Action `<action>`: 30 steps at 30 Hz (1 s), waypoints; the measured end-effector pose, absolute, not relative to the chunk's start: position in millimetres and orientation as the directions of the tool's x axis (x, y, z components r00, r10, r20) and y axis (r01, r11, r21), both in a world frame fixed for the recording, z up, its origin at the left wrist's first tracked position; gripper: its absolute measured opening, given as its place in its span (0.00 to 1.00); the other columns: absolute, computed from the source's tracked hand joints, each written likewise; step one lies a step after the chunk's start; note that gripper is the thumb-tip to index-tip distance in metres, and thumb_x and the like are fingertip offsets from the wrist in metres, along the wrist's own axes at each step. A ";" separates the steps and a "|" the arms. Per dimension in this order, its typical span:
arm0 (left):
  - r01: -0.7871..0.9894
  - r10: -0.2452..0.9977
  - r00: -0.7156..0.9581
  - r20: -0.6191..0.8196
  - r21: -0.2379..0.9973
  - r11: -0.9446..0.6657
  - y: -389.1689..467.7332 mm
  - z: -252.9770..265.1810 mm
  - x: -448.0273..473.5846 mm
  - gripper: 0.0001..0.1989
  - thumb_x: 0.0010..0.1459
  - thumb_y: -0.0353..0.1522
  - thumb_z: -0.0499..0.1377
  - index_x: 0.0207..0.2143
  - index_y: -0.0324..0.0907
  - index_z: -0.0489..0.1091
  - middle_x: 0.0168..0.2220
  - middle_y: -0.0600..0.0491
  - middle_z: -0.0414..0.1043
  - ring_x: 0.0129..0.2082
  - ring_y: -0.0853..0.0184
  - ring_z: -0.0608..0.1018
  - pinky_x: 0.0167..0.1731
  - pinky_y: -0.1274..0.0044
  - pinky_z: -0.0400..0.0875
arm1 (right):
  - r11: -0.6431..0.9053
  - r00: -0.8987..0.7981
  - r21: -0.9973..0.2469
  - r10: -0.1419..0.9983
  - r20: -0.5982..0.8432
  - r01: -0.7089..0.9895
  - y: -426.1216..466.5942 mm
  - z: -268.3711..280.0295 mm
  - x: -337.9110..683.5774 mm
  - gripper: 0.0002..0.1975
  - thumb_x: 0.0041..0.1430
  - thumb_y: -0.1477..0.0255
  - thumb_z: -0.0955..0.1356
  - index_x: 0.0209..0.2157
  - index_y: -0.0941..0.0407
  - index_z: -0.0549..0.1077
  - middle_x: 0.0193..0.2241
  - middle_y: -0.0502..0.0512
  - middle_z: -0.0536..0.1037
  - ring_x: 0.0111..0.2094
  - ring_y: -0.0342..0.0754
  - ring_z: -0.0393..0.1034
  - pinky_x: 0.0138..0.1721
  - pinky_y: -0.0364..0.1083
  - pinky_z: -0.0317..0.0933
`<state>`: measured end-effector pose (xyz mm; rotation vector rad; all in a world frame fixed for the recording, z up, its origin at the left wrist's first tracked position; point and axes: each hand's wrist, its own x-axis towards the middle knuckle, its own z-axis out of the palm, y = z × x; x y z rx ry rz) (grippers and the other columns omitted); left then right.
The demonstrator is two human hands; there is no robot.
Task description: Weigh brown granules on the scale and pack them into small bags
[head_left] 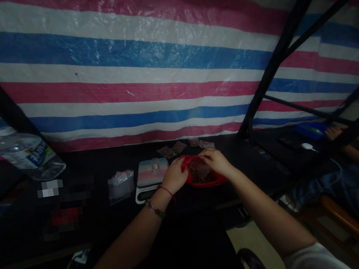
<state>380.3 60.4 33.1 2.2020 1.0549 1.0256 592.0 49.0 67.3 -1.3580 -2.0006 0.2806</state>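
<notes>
A red plastic bag or basin point(211, 184) with brown granules in it sits on the black table between my hands. My left hand point(175, 173) has its fingers closed at its left rim, where some red material bunches up. Across from it, my right hand point(217, 161) pinches at the far rim. Between the two hands a small see-through plastic bag point(201, 168) appears to hang over the granules; its edges are hard to make out in the dim light. Beside my left hand stands a white digital scale point(152, 172) with a small object on its plate.
Several small filled packets point(178, 147) lie behind the red container. Left of the scale are clear empty bags point(121, 185). A large water bottle point(30, 153) stands far left. Dark metal bars point(267, 82) rise at right, where another person's hand point(333, 132) is by a blue tray point(312, 130).
</notes>
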 end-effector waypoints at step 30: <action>0.345 0.822 0.380 0.425 0.759 -0.552 57.4 27.6 377.7 0.24 0.51 0.23 0.54 0.53 0.36 0.68 0.53 0.43 0.70 0.54 0.60 0.70 0.58 0.67 0.62 | 0.488 -0.223 -0.416 0.811 0.541 0.767 32.0 68.6 596.6 0.11 0.56 0.77 0.65 0.36 0.54 0.78 0.36 0.55 0.79 0.40 0.48 0.73 0.45 0.48 0.66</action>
